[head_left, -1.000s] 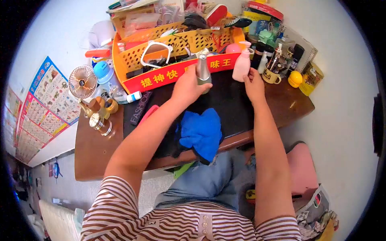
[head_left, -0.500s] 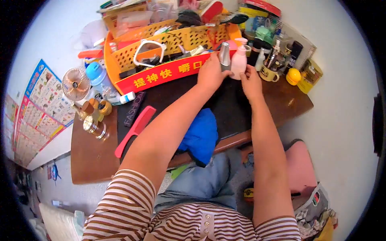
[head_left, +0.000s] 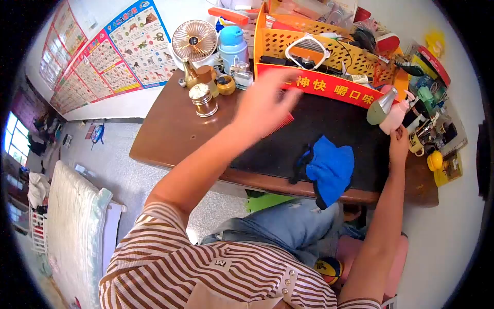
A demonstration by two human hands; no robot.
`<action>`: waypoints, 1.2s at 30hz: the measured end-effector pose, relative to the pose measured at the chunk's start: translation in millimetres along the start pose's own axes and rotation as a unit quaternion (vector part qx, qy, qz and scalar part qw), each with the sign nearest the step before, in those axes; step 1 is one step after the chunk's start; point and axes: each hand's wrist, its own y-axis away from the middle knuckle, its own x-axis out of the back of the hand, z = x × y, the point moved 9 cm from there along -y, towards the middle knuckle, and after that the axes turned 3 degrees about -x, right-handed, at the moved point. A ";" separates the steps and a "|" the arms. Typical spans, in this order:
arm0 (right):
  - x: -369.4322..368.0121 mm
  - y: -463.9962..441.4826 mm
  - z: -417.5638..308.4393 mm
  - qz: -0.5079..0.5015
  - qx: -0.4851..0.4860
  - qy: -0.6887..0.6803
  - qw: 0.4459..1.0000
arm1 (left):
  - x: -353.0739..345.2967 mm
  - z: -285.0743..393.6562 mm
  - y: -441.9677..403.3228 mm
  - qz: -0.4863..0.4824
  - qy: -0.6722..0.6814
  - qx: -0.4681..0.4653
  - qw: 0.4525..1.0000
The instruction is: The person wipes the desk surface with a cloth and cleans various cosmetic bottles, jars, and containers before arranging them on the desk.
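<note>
My left hand (head_left: 265, 105) is blurred, with its fingers apart and nothing held, over the desk in front of the orange basket (head_left: 329, 87). A red comb (head_left: 280, 125) shows partly beneath it. At the right, my right hand (head_left: 398, 147) pinches the lower part of a pink pump bottle (head_left: 394, 117). A green bottle with a silver cap (head_left: 380, 109) stands right beside the pink one. Between my arms, a blue cloth (head_left: 331, 167) lies at the front edge of the dark desk mat.
Left of the basket are a small fan (head_left: 194, 41), a blue-lidded bottle (head_left: 233, 49) and a gold-and-glass jar (head_left: 204, 100). A yellow mug (head_left: 416, 144) and a yellow round item (head_left: 435, 160) stand at the right. The desk edge (head_left: 267, 180) runs along the front.
The view has swung left. My left hand brought the green bottle beside the pink one, let go of it and moved away to the left. My right hand stays at the pink bottle.
</note>
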 end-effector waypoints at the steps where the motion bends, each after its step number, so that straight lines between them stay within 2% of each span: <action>1: -1.1 -1.6 1.1 0.000 0.002 -0.002 1.000 | 34.1 -12.5 9.7 0.053 -0.062 0.019 0.996; 3: -1.5 -6.1 11.0 -0.003 0.006 0.002 1.000 | 93.1 -42.9 36.9 0.199 -0.138 0.071 0.968; 6: -0.9 -4.4 7.1 0.001 0.020 0.005 1.000 | 134.5 -108.4 76.1 0.254 -0.190 0.100 0.943; 8: -1.8 -5.4 9.4 0.005 0.015 -0.007 1.000 | 134.8 -142.1 91.6 0.196 -0.256 0.201 0.925; 9: -1.4 -4.0 8.3 0.005 0.005 -0.018 1.000 | 135.2 -148.7 95.9 0.197 -0.255 0.203 0.925; 11: -1.8 -1.9 4.7 0.001 -0.001 0.001 1.000 | 114.0 -173.9 97.0 0.105 -0.151 0.230 0.956; 12: -0.4 -0.2 3.8 -0.002 -0.011 0.019 1.000 | 112.0 -175.9 98.3 0.096 -0.117 0.270 0.951; 15: -1.8 -1.7 9.1 -0.006 0.002 -0.031 1.000 | 109.9 -188.8 100.1 0.056 -0.110 0.320 0.939; 17: -2.1 -10.5 21.9 0.013 0.017 -0.002 1.000 | 110.8 -180.6 98.2 0.044 -0.141 0.306 0.941; 19: -1.2 -13.4 25.0 0.006 0.048 0.012 0.999 | 106.7 -144.5 91.8 0.040 -0.114 0.286 0.950; 21: 0.2 -0.5 5.7 0.024 0.037 0.022 0.999 | 94.0 -116.3 80.4 0.038 -0.081 0.260 0.961; 23: 0.5 -1.3 5.9 0.025 0.047 0.049 0.997 | 71.3 -94.7 63.6 0.000 -0.056 0.255 0.965; 25: -1.9 5.9 -3.3 0.019 0.007 0.012 1.000 | 29.7 -70.9 45.3 -0.058 0.102 0.236 0.965; 26: -1.6 8.4 -7.5 0.016 -0.002 0.023 1.000 | 8.2 -67.2 34.3 -0.078 0.124 0.186 0.972; 29: -0.6 11.4 -13.3 0.020 -0.018 0.042 0.999 | -58.3 -41.9 -0.2 -0.177 0.075 0.122 0.974; 31: 0.7 6.0 -8.5 0.051 0.018 0.033 0.998 | -102.2 -23.6 -20.2 -0.201 0.037 0.091 0.975; 36: -1.0 11.8 -12.6 0.024 -0.011 0.019 0.999 | -196.7 -10.3 -48.9 -0.182 -0.011 0.028 0.983</action>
